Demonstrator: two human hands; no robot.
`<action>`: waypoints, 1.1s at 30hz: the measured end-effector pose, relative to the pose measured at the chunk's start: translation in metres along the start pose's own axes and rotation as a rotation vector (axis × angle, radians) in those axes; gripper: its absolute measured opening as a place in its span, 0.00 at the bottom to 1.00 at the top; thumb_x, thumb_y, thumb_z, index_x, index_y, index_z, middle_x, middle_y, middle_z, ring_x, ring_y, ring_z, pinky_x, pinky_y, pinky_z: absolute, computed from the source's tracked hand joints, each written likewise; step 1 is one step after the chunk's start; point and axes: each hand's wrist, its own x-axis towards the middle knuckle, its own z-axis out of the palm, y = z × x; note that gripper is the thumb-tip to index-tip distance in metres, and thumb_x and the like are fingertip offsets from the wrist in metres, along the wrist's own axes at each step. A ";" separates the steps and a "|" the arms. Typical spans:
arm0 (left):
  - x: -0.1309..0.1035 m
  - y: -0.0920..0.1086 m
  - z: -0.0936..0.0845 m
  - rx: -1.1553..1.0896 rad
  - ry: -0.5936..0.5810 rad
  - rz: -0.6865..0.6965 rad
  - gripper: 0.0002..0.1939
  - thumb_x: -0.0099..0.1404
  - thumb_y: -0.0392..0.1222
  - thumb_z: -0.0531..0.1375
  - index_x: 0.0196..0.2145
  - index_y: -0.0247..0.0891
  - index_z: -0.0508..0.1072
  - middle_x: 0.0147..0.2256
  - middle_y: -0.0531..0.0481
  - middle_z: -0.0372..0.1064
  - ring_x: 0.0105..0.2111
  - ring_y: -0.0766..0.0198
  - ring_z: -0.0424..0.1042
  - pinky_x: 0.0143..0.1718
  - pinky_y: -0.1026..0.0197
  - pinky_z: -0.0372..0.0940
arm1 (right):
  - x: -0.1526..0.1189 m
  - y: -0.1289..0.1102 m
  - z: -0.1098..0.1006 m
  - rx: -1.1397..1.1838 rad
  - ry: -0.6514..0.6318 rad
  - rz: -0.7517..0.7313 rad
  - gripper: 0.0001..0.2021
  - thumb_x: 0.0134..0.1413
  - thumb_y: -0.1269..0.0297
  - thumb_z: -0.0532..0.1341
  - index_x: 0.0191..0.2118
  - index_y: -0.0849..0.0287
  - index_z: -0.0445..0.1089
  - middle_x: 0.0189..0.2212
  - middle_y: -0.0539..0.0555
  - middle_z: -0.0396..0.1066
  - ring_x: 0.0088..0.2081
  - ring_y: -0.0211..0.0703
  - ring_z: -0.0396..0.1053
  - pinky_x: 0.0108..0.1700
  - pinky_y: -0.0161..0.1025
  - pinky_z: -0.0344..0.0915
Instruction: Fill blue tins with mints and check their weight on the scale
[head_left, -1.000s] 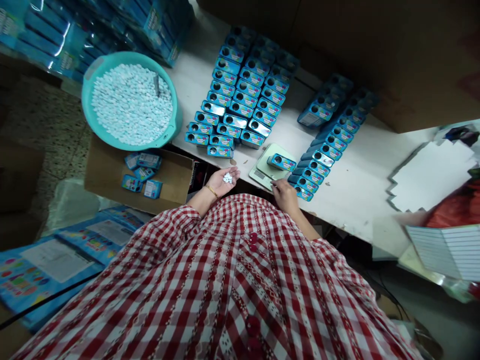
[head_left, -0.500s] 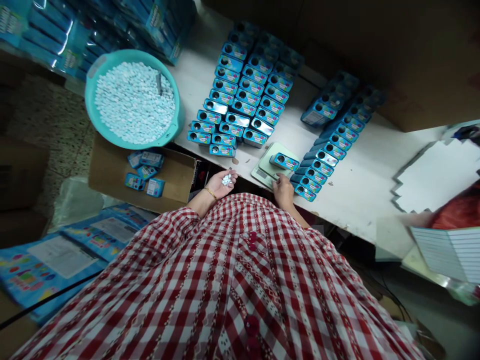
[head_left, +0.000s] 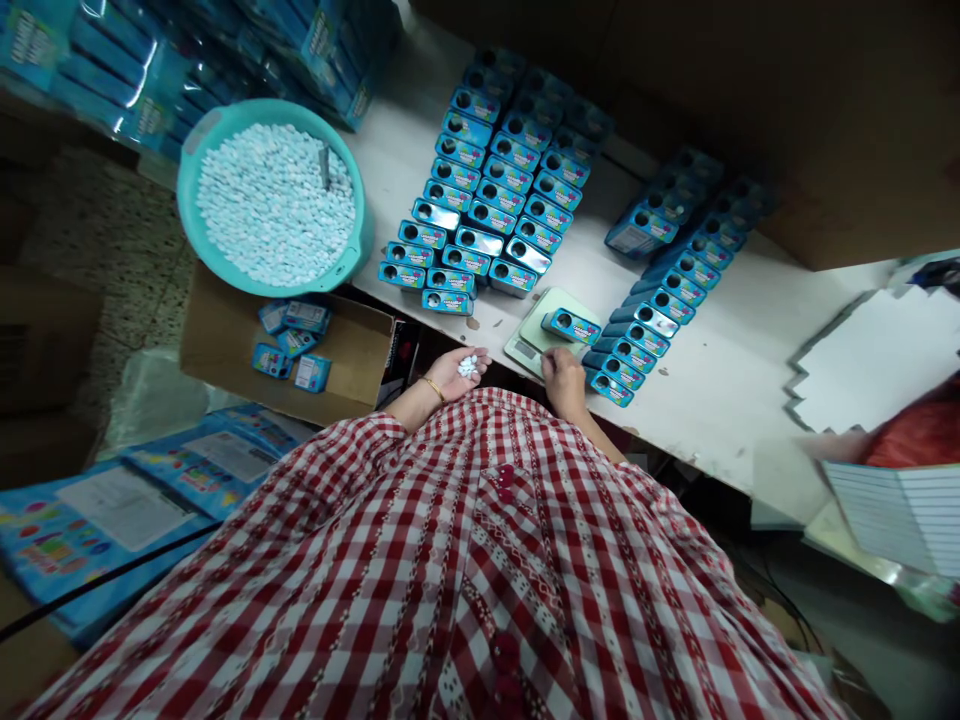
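My left hand (head_left: 455, 376) is palm up and cupped, with a small heap of pale candies (head_left: 469, 367) resting in it near the table's front edge. A digital kitchen scale (head_left: 523, 350) lies to its right. One blue candy tin (head_left: 574, 326) sits on the scale's pan, a dark round hole in its top. My right hand (head_left: 564, 382) is at the scale's front right edge, fingers curled; whether anything is in them is hidden. Just right of it, blue tins (head_left: 611, 388) stand in a long row.
A turquoise basin (head_left: 360, 240) full of pale candies, with a scoop handle sticking out, stands at the left. Below it, a cardboard box (head_left: 352, 385) holds several blue packs. Rows of tins (head_left: 491, 218) occupy the table's middle. White card sheets (head_left: 885, 350) lie at the right.
My left hand has moved slightly right, towards the scale, with the candies in its palm. My right hand stays by the scale, its fingers a little more curled. The view has shifted slightly.
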 end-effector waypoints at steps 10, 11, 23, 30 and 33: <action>0.006 0.005 0.013 0.066 -0.159 -0.039 0.17 0.67 0.39 0.50 0.23 0.31 0.66 0.19 0.50 0.62 0.16 0.73 0.60 0.11 0.74 0.48 | 0.012 0.001 -0.069 -0.337 0.256 -0.147 0.25 0.56 0.57 0.55 0.58 0.60 0.58 0.55 0.63 0.59 0.54 0.55 0.56 0.52 0.52 0.57; 0.003 0.008 0.008 0.060 -0.134 -0.022 0.17 0.68 0.39 0.49 0.22 0.32 0.66 0.19 0.50 0.61 0.16 0.73 0.60 0.11 0.74 0.48 | 0.017 0.005 -0.072 -0.389 0.209 -0.150 0.26 0.55 0.58 0.56 0.59 0.60 0.56 0.56 0.63 0.58 0.54 0.56 0.55 0.51 0.52 0.57; -0.014 0.019 -0.041 -0.080 -0.003 0.074 0.17 0.67 0.39 0.49 0.22 0.33 0.65 0.20 0.51 0.61 0.16 0.72 0.60 0.12 0.73 0.49 | 0.044 -0.042 -0.048 -0.406 0.022 -0.332 0.19 0.56 0.61 0.54 0.51 0.65 0.64 0.45 0.63 0.65 0.43 0.52 0.59 0.45 0.45 0.60; -0.018 0.022 -0.033 -0.048 0.020 0.091 0.16 0.67 0.38 0.49 0.22 0.33 0.64 0.20 0.51 0.61 0.16 0.73 0.59 0.11 0.73 0.49 | 0.080 -0.066 0.012 -0.393 -0.025 -0.410 0.19 0.58 0.64 0.54 0.54 0.67 0.62 0.47 0.65 0.64 0.45 0.52 0.59 0.47 0.46 0.60; -0.017 0.023 -0.031 -0.038 0.017 0.083 0.16 0.67 0.37 0.50 0.22 0.33 0.64 0.20 0.51 0.61 0.16 0.73 0.59 0.12 0.73 0.49 | 0.087 -0.054 0.008 -0.384 -0.077 -0.474 0.21 0.58 0.64 0.54 0.56 0.66 0.61 0.49 0.65 0.63 0.48 0.52 0.58 0.49 0.46 0.59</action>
